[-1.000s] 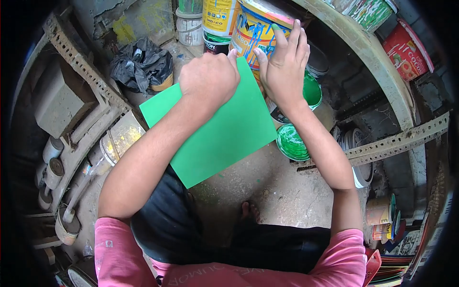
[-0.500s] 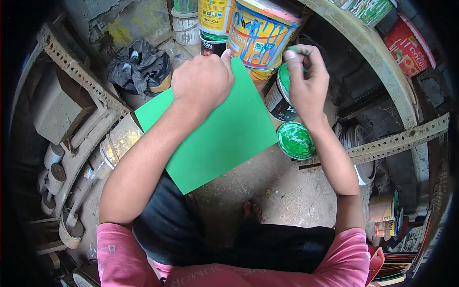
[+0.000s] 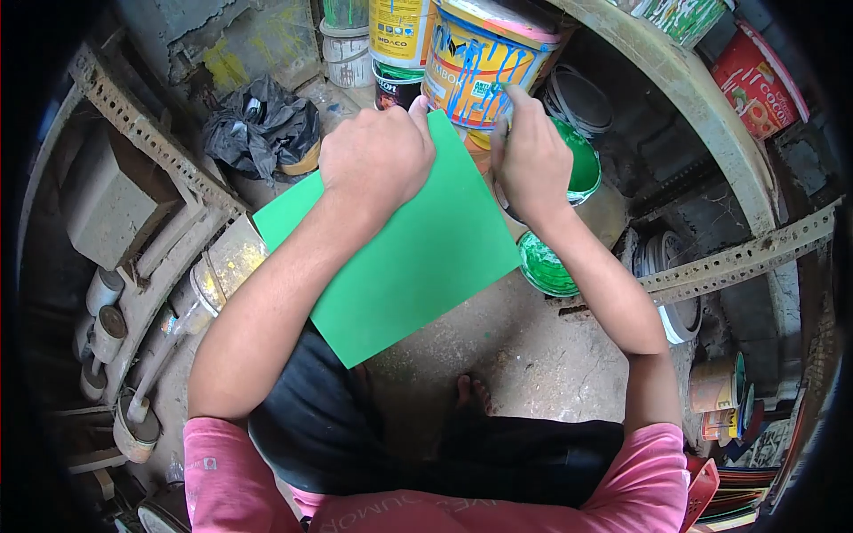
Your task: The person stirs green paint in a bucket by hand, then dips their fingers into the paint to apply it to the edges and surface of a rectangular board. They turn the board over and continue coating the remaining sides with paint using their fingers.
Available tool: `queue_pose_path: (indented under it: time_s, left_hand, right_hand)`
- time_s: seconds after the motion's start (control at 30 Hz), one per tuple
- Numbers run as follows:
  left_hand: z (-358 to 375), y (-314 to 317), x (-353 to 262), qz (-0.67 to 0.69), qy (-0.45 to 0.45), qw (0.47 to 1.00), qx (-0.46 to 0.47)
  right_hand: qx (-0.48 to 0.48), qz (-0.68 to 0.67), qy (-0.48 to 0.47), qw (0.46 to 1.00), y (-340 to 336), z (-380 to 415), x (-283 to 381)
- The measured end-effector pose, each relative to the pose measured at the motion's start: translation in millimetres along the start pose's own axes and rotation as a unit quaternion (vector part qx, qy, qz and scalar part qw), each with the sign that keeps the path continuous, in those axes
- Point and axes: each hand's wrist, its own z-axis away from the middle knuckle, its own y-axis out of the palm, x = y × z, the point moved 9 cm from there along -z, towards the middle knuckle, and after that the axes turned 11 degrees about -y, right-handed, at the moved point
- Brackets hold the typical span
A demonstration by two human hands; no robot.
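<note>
My left hand (image 3: 378,155) grips the top edge of a green sheet (image 3: 418,258) and holds it tilted above the dirt floor. My right hand (image 3: 531,164) is curled shut just right of the sheet's top corner, its fingertips up against a yellow paint bucket (image 3: 471,62) streaked with blue drips. Directly behind that hand stands an open can of green paint (image 3: 582,164). Whether the curled fingers pinch anything is hidden.
A green-smeared lid (image 3: 544,265) lies on the floor below the open can. More paint cans (image 3: 400,27) crowd the back, with a black plastic bag (image 3: 262,124) at the left. Perforated metal bars (image 3: 737,258) and a red tin (image 3: 755,80) line the right.
My right hand swung right and pinched its paint-tipped fingers, then came back left to the yellow bucket beside the sheet's corner. The left hand and sheet barely moved.
</note>
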Motion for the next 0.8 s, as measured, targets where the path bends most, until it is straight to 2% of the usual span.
queue_pose_path:
  time_s: [0.07,0.13,0.27,0.4,0.47,0.6,0.7,0.8]
  left_hand:
    - [-0.2,-3.6,0.0,-0.001,0.0,1.0,0.006]
    - [-1.3,-2.7,2.2,-0.001,-0.004,1.0,0.014]
    - [-8.1,3.1,8.9,0.0,-0.014,0.999,0.03]
    - [-16.4,10.5,19.2,-0.006,-0.042,0.996,0.079]
    - [-22.2,13.9,26.1,-0.003,-0.052,0.995,0.086]
    - [-30.4,17.9,36.6,0.009,-0.078,0.992,0.1]
    - [-32.1,15.3,38.0,0.01,-0.075,0.993,0.09]
    - [-31.3,13.1,37.8,0.008,-0.07,0.994,0.081]
  right_hand:
    - [-0.052,-0.025,0.006,0.998,-5.5,1.5,-11.1]
    - [-0.044,-0.053,0.033,0.997,-14.2,0.2,-18.0]
    - [0.003,-0.197,0.139,0.971,-17.1,1.4,-42.9]
    - [-0.03,-0.373,0.221,0.901,-18.3,19.2,-58.8]
    - [-0.046,-0.41,0.246,0.877,-26.6,25.3,-57.1]
    - [-0.073,-0.382,0.218,0.895,-47.6,27.6,-43.1]
    - [-0.1,-0.311,0.129,0.936,-61.2,24.8,-25.7]
    - [-0.098,-0.327,0.086,0.936,-64.3,26.1,-5.9]
